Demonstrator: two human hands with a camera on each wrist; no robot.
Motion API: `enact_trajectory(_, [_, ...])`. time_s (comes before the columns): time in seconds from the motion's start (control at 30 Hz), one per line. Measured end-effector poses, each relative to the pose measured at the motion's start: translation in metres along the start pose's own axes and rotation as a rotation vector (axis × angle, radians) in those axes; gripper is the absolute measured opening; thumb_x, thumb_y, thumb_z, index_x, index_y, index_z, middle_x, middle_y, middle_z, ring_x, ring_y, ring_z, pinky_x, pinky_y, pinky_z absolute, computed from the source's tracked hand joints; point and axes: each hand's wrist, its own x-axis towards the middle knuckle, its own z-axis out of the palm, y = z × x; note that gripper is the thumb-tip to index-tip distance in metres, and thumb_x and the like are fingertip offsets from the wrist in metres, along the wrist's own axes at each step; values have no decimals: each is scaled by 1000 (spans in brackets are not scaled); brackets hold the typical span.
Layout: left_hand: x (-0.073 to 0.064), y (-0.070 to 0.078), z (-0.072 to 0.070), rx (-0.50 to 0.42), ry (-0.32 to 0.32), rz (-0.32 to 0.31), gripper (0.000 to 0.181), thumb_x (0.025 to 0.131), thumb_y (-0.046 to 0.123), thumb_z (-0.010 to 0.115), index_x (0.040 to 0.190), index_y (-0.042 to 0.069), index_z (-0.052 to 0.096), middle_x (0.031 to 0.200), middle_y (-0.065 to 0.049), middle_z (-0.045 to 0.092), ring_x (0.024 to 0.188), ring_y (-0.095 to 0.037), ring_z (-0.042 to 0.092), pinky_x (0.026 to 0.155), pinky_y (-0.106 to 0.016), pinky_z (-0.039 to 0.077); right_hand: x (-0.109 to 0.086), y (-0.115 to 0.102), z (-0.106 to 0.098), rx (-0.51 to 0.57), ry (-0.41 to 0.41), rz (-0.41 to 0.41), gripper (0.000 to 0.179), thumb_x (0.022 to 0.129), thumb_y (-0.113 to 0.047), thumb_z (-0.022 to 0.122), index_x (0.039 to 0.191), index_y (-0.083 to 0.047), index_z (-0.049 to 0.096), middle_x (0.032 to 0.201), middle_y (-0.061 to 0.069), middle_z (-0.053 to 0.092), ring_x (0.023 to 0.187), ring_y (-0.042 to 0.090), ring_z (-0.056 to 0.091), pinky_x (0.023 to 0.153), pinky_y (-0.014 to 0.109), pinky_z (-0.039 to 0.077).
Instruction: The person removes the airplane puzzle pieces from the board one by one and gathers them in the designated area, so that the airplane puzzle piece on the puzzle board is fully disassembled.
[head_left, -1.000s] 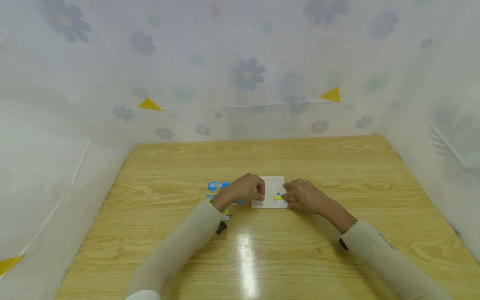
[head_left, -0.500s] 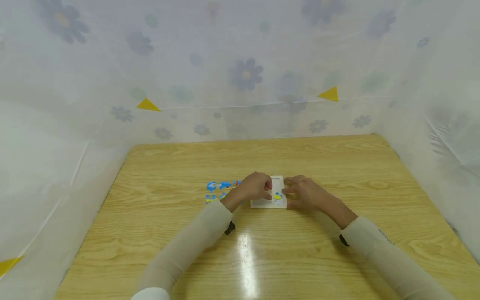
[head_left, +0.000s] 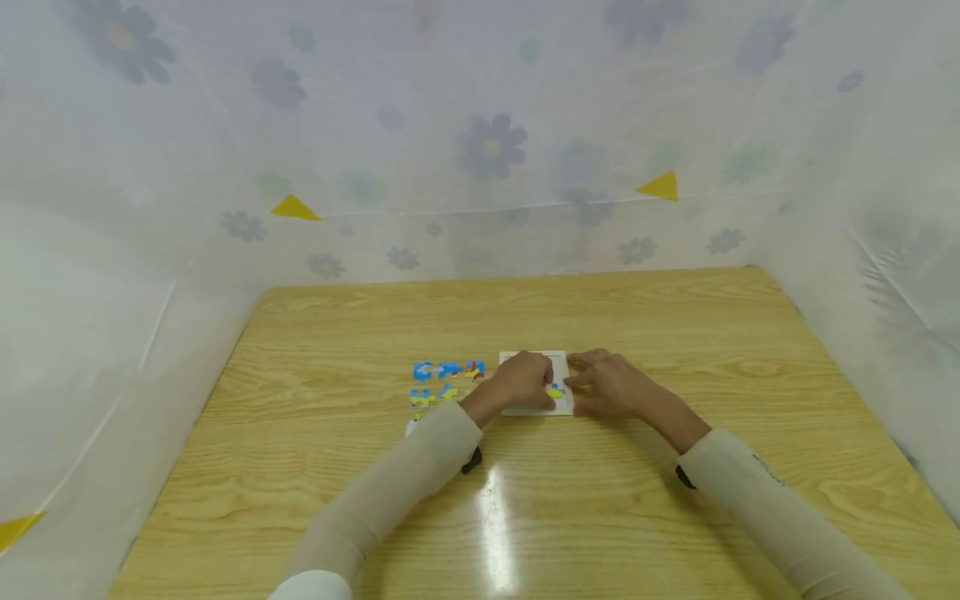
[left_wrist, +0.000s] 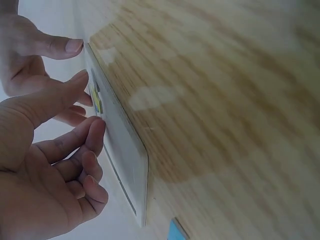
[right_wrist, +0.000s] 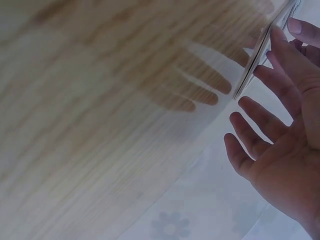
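A white puzzle tray (head_left: 566,367) lies flat on the table, with one yellow, blue and white jigsaw piece (head_left: 554,390) in its near right corner. My left hand (head_left: 519,382) reaches over the tray; its thumb and index fingertips are apart on either side of that piece, as the left wrist view also shows for the piece (left_wrist: 95,97). Its other fingers are curled loosely. Whether the fingertips press the piece is unclear. My right hand (head_left: 611,387) rests at the tray's right edge, its fingers extended and spread. The left hand hides much of the tray.
Several loose jigsaw pieces (head_left: 448,369), blue, yellow and red, lie in rows on the wooden table (head_left: 360,325) left of the tray. My left sleeve (head_left: 405,458) covers part of them. A flowered white curtain (head_left: 491,192) surrounds the table's back and sides.
My left hand has moved right across the tray, up to the piece in the near right corner. More loose pieces show behind the left arm. The right hand has stayed at the tray's edge.
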Motion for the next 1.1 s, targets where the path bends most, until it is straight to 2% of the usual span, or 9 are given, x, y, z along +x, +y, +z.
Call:
enact_trajectory(0.3, [-1, 8, 0, -3, 9, -27, 35, 73, 26, 83, 97, 9, 64, 83, 4, 61, 77, -10, 53, 63, -18, 44, 2, 1, 2, -20, -16, -7, 46, 76, -36, 77, 110, -6, 71, 130, 24, 57, 115, 42, 54, 92, 54, 46])
enact_trajectory(0.63, [1, 7, 4, -7, 25, -31, 35, 72, 25, 84, 94, 9, 63, 81, 3, 60, 73, -10, 53, 63, -19, 43, 2, -1, 2, -4, -7, -12, 46, 75, -35, 77, 109, -4, 71, 128, 24, 58, 114, 42, 55, 91, 54, 47])
enact_trajectory(1.1, [-1, 9, 4, -65, 14, -36, 36, 73, 18, 82, 100, 4, 63, 95, -2, 65, 80, -12, 59, 69, -18, 48, 2, 1, 5, 17, 3, -10, 46, 76, -35, 76, 109, -3, 71, 128, 25, 57, 112, 43, 56, 91, 54, 47])
